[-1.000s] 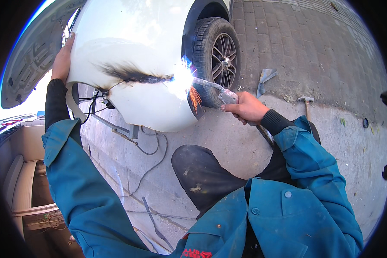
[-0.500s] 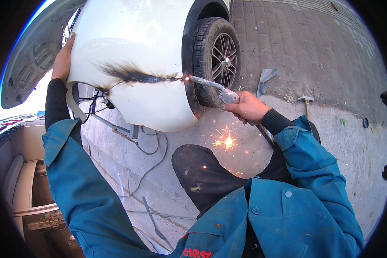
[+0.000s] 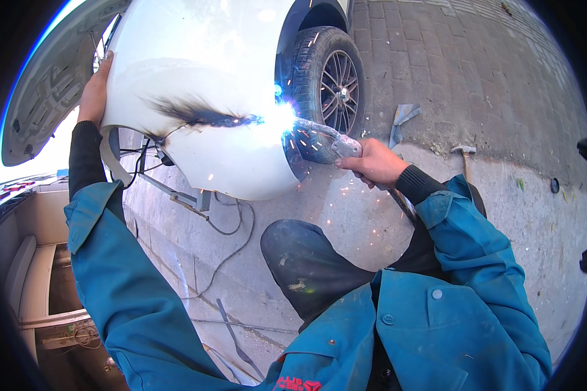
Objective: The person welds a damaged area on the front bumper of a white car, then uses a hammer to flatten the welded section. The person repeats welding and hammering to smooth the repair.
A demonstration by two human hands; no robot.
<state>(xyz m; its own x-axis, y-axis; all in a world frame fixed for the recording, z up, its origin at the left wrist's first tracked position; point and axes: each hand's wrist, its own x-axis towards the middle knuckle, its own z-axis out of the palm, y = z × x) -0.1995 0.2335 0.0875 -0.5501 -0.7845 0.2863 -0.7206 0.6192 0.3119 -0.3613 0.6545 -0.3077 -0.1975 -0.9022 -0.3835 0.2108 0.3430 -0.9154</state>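
My right hand is wrapped round the handle of a welding torch. The torch's bent neck reaches left to the wheel-arch edge of a white car fender. At its tip burns a blue-white arc, whose glare hides the tip and the metal there. Leftward from the arc runs a blackened seam with soot fanned above it. My left hand grips the fender's far left edge, thumb side up; some of its fingers are hidden behind the panel.
A tyred wheel stands right behind the arc. On the ground to the right lie a bent metal scrap and a hammer. A cable snakes across the concrete beside my knee. The raised hood is at upper left.
The small red glow at the torch tip has become a bright arc at the wheel-arch edge. The spark burst above the ground has thinned to scattered sparks. Both hands have hardly moved.
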